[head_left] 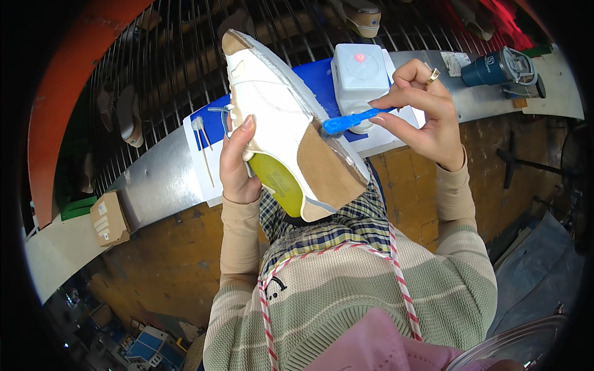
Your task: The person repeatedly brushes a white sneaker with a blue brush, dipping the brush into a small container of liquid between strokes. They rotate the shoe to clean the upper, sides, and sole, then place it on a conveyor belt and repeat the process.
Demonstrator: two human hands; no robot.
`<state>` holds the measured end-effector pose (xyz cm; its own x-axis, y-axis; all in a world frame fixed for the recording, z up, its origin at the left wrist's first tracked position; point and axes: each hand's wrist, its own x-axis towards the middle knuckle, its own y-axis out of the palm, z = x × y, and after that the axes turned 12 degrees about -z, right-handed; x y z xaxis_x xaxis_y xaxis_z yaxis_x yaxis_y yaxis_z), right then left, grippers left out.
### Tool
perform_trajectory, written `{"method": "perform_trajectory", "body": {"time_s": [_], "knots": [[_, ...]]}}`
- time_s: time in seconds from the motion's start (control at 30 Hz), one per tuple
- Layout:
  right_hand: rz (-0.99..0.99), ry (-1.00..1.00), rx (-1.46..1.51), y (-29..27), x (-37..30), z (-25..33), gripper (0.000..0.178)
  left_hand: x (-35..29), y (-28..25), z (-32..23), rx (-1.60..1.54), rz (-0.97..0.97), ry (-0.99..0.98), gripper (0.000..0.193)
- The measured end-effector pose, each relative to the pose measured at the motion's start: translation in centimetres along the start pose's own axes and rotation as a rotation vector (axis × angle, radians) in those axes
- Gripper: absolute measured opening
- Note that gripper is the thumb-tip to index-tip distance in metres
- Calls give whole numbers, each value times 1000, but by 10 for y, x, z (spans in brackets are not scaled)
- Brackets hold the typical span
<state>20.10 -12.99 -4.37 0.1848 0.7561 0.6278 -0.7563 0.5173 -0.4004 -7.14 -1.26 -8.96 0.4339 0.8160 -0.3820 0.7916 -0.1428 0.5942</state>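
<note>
My left hand (238, 167) grips a white sneaker (269, 93) by its collar, tilted on its side in front of me with the toe pointing away. The sneaker has tan patches at heel and toe, a yellow-green insole (276, 183) and a clear-looking sole edge. Between the thumb and fingers of my right hand (430, 105) is a small brush with a blue handle (351, 122). Its dark tip is at the seam where the tan heel panel meets the sole; whether it touches is hard to tell.
Behind the sneaker, a white plastic container (361, 77) stands on blue and white sheets. Cotton-tipped sticks (201, 136) lie to the left. A blue tumbler (486, 70) is at the far right, a cardboard box (110, 219) at the left. Other shoes (130, 117) rest on the rod conveyor beyond the metal ledge.
</note>
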Motion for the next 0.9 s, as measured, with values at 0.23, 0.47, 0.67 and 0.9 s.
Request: {"method": "perform_trajectory", "body": {"time_s": [0.23,0.47,0.67,0.9], "knots": [[94,-39,71,-12,12,2,22,5,-7,7,-192,-2,-135,46],[158,-171,97,-13,33,1,25,4,-10,14,-302,57,-243,45],[207,-322,113,9,54,20,27,-10,-25,10,-256,25,-308,48],[258,-365,127,26,79,32,39,-31,-23,7,-118,134,-214,54]]}}
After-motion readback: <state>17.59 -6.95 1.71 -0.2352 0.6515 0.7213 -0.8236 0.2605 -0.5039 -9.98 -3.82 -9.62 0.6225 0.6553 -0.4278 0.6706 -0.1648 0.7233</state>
